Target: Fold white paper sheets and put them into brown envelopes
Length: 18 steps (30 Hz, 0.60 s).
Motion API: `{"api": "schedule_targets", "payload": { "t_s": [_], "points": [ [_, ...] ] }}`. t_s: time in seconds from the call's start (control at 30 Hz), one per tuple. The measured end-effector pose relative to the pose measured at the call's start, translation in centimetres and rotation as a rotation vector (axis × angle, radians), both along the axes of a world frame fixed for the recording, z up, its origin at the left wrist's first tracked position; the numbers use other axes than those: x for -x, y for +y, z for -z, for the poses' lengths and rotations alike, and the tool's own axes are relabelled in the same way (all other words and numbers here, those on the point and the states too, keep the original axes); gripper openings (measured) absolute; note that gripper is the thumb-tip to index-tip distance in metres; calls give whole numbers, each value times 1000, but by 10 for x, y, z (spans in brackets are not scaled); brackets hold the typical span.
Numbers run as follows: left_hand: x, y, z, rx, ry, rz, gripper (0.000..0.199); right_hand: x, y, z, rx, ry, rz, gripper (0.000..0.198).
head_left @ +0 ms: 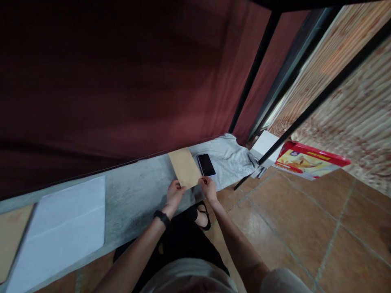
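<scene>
A tan sheet of paper (185, 166), possibly an envelope, lies on the grey cloth-covered bench in front of me. My left hand (175, 193) pinches its near left corner between thumb and fingers. At the near right corner, my right hand (208, 188) has its fingers closed on the edge. Just right of the paper rests a smartphone (206, 165) with a dark screen, close to my right hand but apart from it.
The grey bench (134, 195) runs along a dark red curtain (122, 81). White paper (70, 219) and a tan board (14, 236) lie at its left end. Black metal poles (255, 73) rise at right, near a red and yellow box (308, 159) above the tiled floor.
</scene>
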State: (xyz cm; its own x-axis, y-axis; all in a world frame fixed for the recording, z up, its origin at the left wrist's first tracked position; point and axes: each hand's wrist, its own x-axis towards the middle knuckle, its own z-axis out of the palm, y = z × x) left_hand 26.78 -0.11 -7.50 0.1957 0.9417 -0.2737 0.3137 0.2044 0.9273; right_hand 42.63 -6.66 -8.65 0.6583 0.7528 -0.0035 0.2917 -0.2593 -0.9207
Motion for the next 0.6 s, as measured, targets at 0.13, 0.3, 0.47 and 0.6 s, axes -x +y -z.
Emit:
{"api": "schedule_targets", "payload": {
  "t_s": [0.13, 0.3, 0.47, 0.6],
  "points": [
    [-4, 0, 9, -52, 81, -41, 28, -2, 0, 8, 56, -60, -18, 40],
    [-3, 1, 15, -81, 119, -92, 36, -6, 4, 11, 90, -110, -78, 38],
    [2, 3, 14, -104, 124, -105, 46, -6, 9, 12, 148, -200, -88, 39],
    [7, 6, 12, -47, -31, -192, 47, -5, 3, 10, 208, -267, -116, 40]
  ]
}}
